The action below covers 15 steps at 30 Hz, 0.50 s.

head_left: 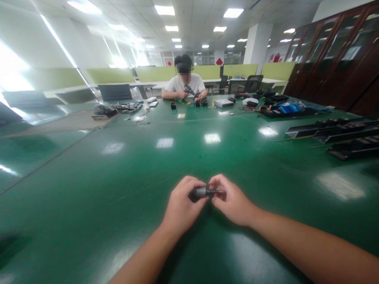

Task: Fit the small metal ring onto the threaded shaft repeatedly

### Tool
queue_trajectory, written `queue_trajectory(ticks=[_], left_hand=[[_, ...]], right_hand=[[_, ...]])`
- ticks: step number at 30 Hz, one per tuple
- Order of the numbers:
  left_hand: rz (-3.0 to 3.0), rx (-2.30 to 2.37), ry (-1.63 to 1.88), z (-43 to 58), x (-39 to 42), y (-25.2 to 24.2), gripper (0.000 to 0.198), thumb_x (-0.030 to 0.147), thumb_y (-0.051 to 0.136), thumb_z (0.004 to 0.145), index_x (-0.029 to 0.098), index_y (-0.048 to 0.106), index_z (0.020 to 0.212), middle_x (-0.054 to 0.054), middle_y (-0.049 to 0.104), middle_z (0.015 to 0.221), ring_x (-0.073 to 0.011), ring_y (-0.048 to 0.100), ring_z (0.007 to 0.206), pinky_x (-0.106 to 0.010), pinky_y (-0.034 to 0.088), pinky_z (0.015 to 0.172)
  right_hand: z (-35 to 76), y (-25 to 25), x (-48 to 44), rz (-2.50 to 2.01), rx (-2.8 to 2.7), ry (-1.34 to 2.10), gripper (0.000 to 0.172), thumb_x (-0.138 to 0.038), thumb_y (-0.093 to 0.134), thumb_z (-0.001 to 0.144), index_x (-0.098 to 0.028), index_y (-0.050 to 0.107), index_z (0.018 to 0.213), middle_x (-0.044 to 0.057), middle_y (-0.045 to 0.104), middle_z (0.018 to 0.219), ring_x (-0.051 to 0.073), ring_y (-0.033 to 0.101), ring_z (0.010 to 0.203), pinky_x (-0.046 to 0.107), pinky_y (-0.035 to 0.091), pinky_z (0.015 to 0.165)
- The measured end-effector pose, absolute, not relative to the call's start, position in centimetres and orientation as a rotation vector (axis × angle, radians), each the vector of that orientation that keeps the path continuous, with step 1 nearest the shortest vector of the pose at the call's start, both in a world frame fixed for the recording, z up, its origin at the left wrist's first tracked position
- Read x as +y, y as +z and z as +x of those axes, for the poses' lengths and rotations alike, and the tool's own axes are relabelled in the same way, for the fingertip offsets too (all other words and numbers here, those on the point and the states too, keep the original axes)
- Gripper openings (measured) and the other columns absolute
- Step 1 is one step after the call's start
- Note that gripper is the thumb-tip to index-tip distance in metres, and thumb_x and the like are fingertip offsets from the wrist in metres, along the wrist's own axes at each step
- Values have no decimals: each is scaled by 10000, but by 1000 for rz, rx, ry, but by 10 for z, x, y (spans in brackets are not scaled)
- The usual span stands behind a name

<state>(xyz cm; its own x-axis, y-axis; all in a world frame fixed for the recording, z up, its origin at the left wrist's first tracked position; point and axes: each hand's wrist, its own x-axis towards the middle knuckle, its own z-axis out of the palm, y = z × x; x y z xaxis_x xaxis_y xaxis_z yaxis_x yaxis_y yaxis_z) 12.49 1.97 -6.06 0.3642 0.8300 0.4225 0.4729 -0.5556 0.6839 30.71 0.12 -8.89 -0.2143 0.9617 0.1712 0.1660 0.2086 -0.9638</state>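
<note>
Both my hands meet low over the green table (118, 189), close to its near edge. My left hand (181, 207) is curled round the thicker end of a small dark cylindrical part (201, 192). My right hand (231, 202) pinches the thin shaft end of that same part between thumb and fingers. The part lies roughly level between the two hands, just above the table top. Most of it is hidden by my fingers.
A person in a white shirt (185, 85) sits at the far side, handling small items. Black trays (340, 136) lie at the right, boxes and a blue item (288, 107) behind them, cables and parts (118, 108) at the far left. Wooden cabinets (334, 51) line the right wall.
</note>
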Motion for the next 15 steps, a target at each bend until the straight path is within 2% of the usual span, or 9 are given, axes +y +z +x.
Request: queue_trajectory(ticks=[6,15], left_hand=[[2182,1134,1073,125,21,-62,189,95,720,761,213,675,902,-2,617,905,-155,578,869,-269,442,771],[2171,1111,1087,125,19,-61,198,80,699,759,211,684,907,-9,616,904,-156,585,866,-268,454,765]], right_hand=[[306,-85,1,-1094,-1582,1085,236,-93,565,785,-206,553,992,-6,588,913,157,591,794,280,480,735],[306,-85,3,-1102,-1589,1066,212,-154,630,806,-209,600,1008,4,629,948,168,615,833,288,493,760]])
